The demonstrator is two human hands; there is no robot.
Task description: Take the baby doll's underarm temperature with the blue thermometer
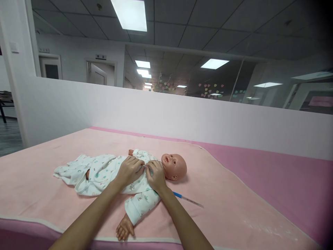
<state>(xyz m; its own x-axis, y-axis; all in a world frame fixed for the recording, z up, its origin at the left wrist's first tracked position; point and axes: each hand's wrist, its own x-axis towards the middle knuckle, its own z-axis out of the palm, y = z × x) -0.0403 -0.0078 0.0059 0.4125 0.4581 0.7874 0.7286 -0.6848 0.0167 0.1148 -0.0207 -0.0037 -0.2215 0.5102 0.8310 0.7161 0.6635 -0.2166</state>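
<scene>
A baby doll lies on its back on a pink sheet, its bald head to the right. It wears a white patterned outfit with long sleeves; one doll hand rests near the front edge. Over the doll's chest, my left hand is closed, its fingertips pinching a small part of the outfit's front. My right hand is closed too, pinching the cloth right beside it, near the neck. The fingertips of both hands nearly meet, and the exact bit between them is too small to make out.
A thin stick with a blue handle lies on the pink sheet, right of my right forearm. A darker pink surface shows beyond the sheet's right edge. Behind stands a low white wall with glass above it.
</scene>
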